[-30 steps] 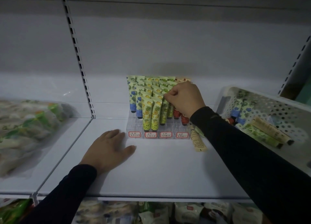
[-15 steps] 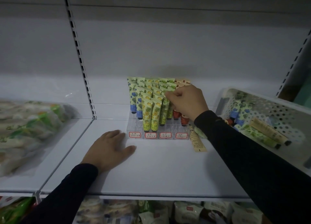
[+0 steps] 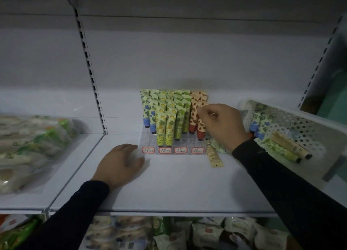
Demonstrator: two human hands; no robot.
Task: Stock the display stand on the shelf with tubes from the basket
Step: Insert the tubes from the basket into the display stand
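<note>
A clear tiered display stand (image 3: 147, 143) sits mid-shelf, holding rows of blue-flowered, yellow, green and orange tubes with caps down. My right hand (image 3: 222, 125) is at the stand's right column, its fingertips pinching the top of the front orange tube (image 3: 201, 125). My left hand (image 3: 120, 163) lies flat on the shelf (image 3: 178, 189), just in front of the stand's left corner. The white perforated basket (image 3: 308, 126) stands at the right with several tubes inside, among them a blue-flowered tube (image 3: 262, 124) and a beige tube (image 3: 290, 144).
Two loose tubes lie on the shelf right of the stand, a beige one (image 3: 215, 156) and a green one (image 3: 217, 146) partly under my wrist. Bagged goods (image 3: 32, 146) fill the left shelf bay. More packets (image 3: 206, 233) sit on the shelf below.
My right hand has moved right, from the green tubes to the orange column at the stand's right side. My left hand has stayed flat on the shelf.
</note>
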